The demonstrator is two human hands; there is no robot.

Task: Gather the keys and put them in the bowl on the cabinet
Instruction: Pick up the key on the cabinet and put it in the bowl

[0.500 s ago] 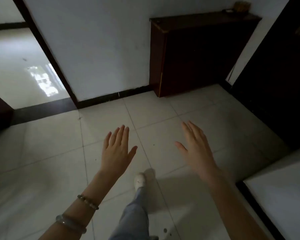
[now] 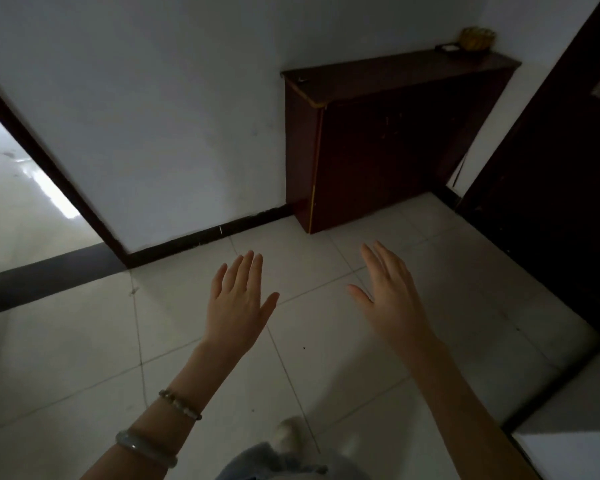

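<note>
A dark wooden cabinet (image 2: 395,147) stands against the white wall ahead on the right. On its far right end sits a small yellowish bowl (image 2: 477,38), with a small dark dish (image 2: 448,47) beside it. A small metallic item (image 2: 302,79), too small to identify, lies on the cabinet's left end. My left hand (image 2: 238,301) and my right hand (image 2: 390,294) are stretched out over the tiled floor, fingers apart, palms down, holding nothing. Both are well short of the cabinet.
A doorway (image 2: 21,202) opens to a brighter room at the left. A dark door (image 2: 561,168) stands at the right. A white surface (image 2: 575,427) fills the lower right corner. My leg and white shoe (image 2: 288,434) show at the bottom.
The cabinet and wall appear closer and larger. Both hands keep the same spread pose. My foot has shifted lower in the view.
</note>
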